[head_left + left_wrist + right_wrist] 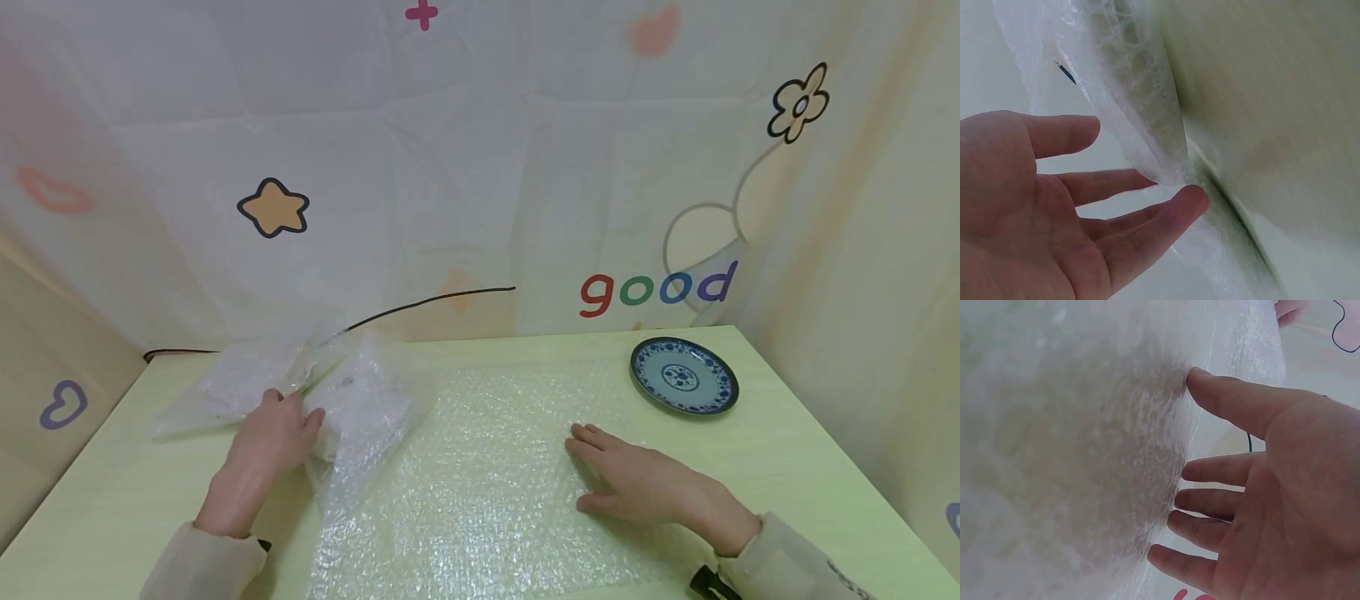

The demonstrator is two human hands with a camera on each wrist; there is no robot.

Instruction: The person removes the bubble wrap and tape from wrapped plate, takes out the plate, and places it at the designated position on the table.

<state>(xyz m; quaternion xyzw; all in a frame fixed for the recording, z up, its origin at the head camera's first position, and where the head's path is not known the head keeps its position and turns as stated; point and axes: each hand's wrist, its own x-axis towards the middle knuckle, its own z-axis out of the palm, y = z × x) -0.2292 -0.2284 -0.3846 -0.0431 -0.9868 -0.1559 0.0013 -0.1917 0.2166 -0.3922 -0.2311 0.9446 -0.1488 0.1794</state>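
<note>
A sheet of clear bubble wrap (480, 483) lies spread over the middle of the table. On its left, a raised flap of bubble wrap (367, 408) stands up next to a crumpled bundle of clear wrap (240, 379). My left hand (273, 433) reaches between these two, its fingertips at the edge of the wrap (1147, 119) and its thumb held apart in the left wrist view. With straight, spread fingers, my right hand (645, 475) rests its fingertips on the right part of the sheet; the right wrist view shows them against the film (1085, 456).
A blue-and-white patterned plate (681, 377) with a dark rim sits at the back right of the pale table (810, 500). Behind the table hangs a printed curtain (465, 183), and more curtain stands along both sides.
</note>
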